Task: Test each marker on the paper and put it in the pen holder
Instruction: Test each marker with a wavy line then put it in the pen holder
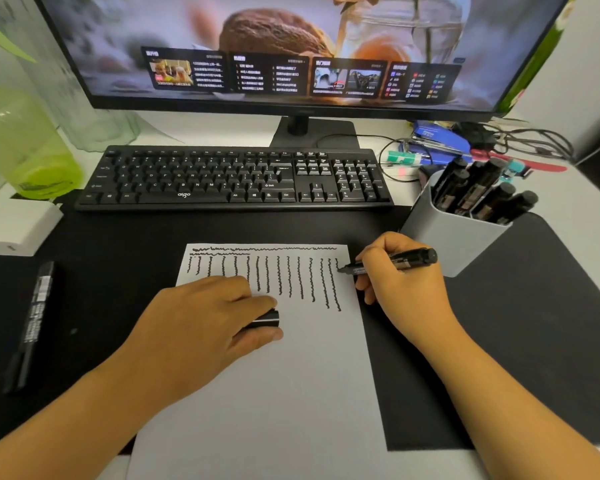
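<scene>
Head view: right hand fingers grip marker, tip on paper; left hand fingers curl around cap.

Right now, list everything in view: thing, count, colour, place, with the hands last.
monitor: one, black frame, back of desk, switched on
keyboard: one, black, below the monitor
desk mat: one, black, under the paper
paper: one, white, on the mat, wavy black test lines across its top
pen holder: one, grey, right of the paper, several black markers inside
loose marker: one, black, capped, left on the mat
white box: one, far left
green bottle: one, back left
left hand: on the paper, holding a black cap
right hand: gripping an uncapped marker, tip on the paper
</scene>
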